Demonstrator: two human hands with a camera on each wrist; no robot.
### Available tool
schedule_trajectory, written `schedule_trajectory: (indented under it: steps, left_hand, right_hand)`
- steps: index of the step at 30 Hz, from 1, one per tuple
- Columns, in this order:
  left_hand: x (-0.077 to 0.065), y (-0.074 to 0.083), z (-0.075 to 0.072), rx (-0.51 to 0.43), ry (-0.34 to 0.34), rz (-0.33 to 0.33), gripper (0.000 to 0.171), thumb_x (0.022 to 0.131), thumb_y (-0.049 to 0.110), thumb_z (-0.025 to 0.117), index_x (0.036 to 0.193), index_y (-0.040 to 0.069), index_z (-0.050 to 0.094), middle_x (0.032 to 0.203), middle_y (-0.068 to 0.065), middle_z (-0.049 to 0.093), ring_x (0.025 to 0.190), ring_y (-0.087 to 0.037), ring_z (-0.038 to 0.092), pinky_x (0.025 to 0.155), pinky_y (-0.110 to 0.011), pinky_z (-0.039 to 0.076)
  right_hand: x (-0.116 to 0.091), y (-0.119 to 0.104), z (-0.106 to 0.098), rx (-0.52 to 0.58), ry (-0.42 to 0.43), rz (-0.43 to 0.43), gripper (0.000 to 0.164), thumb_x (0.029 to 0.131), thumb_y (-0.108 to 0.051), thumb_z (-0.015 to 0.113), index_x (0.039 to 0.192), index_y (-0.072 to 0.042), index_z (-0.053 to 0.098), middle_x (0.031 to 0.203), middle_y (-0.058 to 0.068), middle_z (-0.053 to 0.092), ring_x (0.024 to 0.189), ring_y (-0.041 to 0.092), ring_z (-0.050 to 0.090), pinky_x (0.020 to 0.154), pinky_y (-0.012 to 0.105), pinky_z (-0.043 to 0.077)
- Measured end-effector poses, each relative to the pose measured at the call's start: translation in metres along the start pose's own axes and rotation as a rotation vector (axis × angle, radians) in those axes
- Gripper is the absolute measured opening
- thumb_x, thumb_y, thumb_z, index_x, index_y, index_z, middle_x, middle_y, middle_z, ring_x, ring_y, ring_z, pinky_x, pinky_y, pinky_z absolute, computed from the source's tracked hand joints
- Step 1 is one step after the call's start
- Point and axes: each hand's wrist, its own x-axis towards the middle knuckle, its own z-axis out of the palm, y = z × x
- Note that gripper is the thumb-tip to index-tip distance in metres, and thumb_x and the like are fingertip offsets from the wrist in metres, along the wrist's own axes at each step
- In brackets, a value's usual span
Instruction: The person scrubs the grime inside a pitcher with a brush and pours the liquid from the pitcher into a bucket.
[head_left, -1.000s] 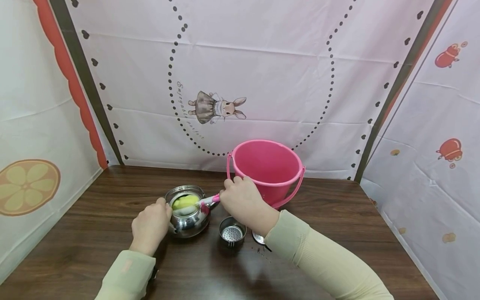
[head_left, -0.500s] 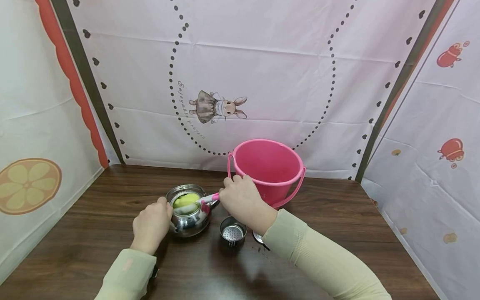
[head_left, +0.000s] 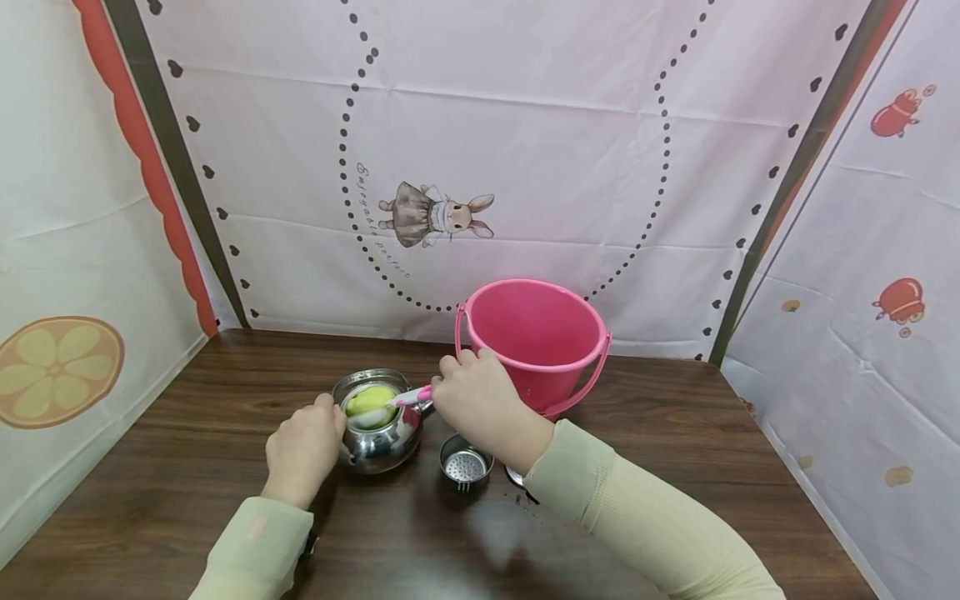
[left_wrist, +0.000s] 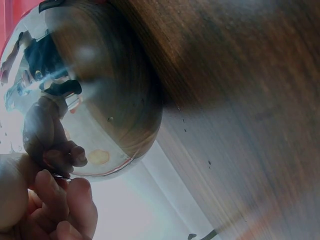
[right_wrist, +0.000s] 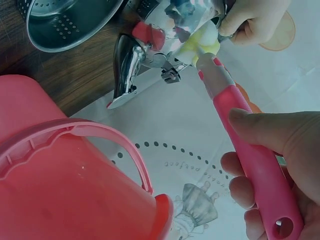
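A shiny steel teapot stands on the table, its mouth facing up. My left hand pinches the teapot at its left upper edge; in the left wrist view its fingers bend in right beside the mirrored wall. My right hand grips the pink handle of a sponge brush, thumb lying along the top. The brush's yellow sponge head is inside the teapot's mouth, its lower part hidden. Toward the bucket points the teapot's spout.
Behind my right hand stands a pink bucket with its handle hanging down. A steel strainer cup sits right of the teapot. Under my right sleeve a small steel disc peeks out, dark crumbs near it. Patterned cloth walls enclose the table.
My right hand has shifted slightly left with the brush, and the sponge has turned a little in the teapot's mouth. My left hand and the teapot stay nearly in place.
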Motion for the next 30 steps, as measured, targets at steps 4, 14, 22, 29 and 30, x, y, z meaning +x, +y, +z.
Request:
schedule_trajectory:
  steps: [4,14,22,29,30]
  left_hand:
    - [-0.001,-0.001,0.0,-0.003,0.0,-0.003,0.022,0.093,0.015,0.044,0.08,-0.001,0.05,0.056,-0.016,0.052,0.042,-0.03,0.049,0.037,-0.041,0.035]
    - [0.0,0.0,0.001,-0.002,0.004,-0.011,0.023,0.093,0.015,0.043,0.079,-0.001,0.05,0.057,-0.017,0.053,0.043,-0.031,0.05,0.037,-0.042,0.035]
    - [0.001,-0.001,0.002,-0.008,0.007,-0.019,0.022,0.092,0.016,0.044,0.079,-0.001,0.051,0.058,-0.017,0.054,0.045,-0.032,0.051,0.038,-0.043,0.035]
    - [0.0,-0.001,0.002,-0.001,0.009,-0.008,0.023,0.092,0.015,0.043,0.078,-0.001,0.051,0.056,-0.016,0.052,0.042,-0.03,0.048,0.036,-0.042,0.035]
    - [0.0,-0.001,0.002,0.0,0.009,-0.008,0.023,0.092,0.015,0.043,0.078,-0.001,0.051,0.055,-0.016,0.052,0.042,-0.03,0.048,0.036,-0.041,0.034]
  right_hand:
    - [0.0,0.0,-0.002,-0.011,0.021,-0.01,0.026,0.08,-0.031,0.074,0.104,-0.021,0.072,0.083,-0.001,0.061,0.072,0.016,0.054,0.06,0.025,0.042]
    - [-0.001,0.006,-0.008,-0.017,0.018,-0.018,0.026,0.079,-0.03,0.075,0.104,-0.023,0.072,0.085,-0.001,0.062,0.074,0.016,0.055,0.063,0.027,0.045]
    - [-0.004,0.013,-0.014,0.0,0.002,-0.011,0.027,0.079,-0.03,0.074,0.105,-0.023,0.072,0.09,-0.001,0.064,0.074,0.017,0.053,0.064,0.027,0.044]
    - [-0.005,0.015,-0.016,0.011,-0.012,-0.013,0.027,0.08,-0.027,0.073,0.107,-0.024,0.071,0.092,-0.001,0.065,0.078,0.017,0.055,0.065,0.028,0.045]
    - [-0.005,0.015,-0.017,0.011,-0.013,-0.013,0.028,0.08,-0.028,0.073,0.108,-0.024,0.071,0.093,-0.001,0.065,0.078,0.017,0.055,0.066,0.028,0.045]
